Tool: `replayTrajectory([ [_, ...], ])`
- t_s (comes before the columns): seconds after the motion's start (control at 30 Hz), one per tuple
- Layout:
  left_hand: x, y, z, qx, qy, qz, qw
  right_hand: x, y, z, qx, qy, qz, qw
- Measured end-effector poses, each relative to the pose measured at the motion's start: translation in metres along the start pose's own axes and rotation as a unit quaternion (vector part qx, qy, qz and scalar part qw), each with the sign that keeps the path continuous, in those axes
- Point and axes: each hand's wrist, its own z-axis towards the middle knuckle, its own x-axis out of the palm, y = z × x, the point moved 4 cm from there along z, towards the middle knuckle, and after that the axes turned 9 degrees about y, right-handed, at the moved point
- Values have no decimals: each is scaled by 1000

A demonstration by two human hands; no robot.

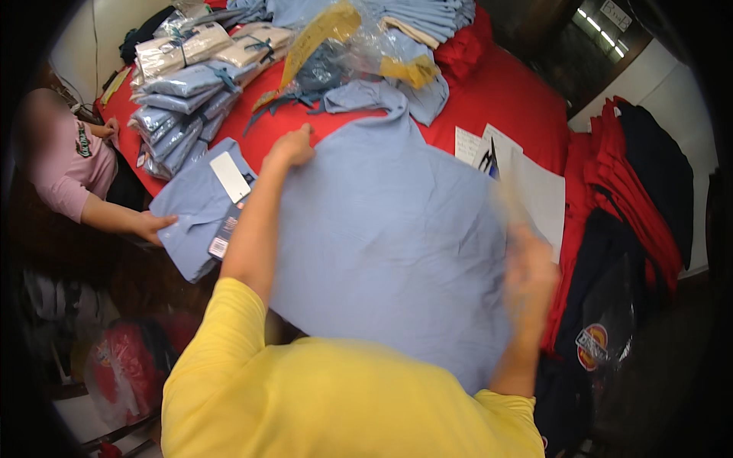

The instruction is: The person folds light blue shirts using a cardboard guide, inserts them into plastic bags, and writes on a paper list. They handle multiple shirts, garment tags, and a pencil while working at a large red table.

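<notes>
A light blue collared shirt (389,229) lies spread in front of me, its collar toward the far side and its lower part close to my body. My left hand (290,147) is at the shirt's left edge, fingers curled on the fabric. Over the right edge, my right hand (527,263) is smeared by motion. A pale blurred streak shows just above it; I cannot tell whether it is something held. A folded blue shirt (191,198) with a white tag and a dark label lies left of my forearm, touched by another person's hand (156,225).
Stacks of bagged shirts (183,99) stand at the far left of the red-covered table (527,84). Clear plastic with yellow tape (328,38) lies at the back. Papers (538,195) and scissors (489,160) are on the right, beside red and navy garments (618,183).
</notes>
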Motion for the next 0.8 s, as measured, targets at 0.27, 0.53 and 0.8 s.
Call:
replayTrajectory([
  [0.27, -15, 10, -76, 2, -200, 13, 980, 138, 57, -81, 8, 116, 93, 989],
  [0.53, 24, 62, -167, -35, -62, -66, 995, 125, 124, -39, -100, -17, 151, 983],
  [0.8, -1, 75, -130, 16, -76, -63, 995, 242, 254, -4, -210, 130, 80, 966],
])
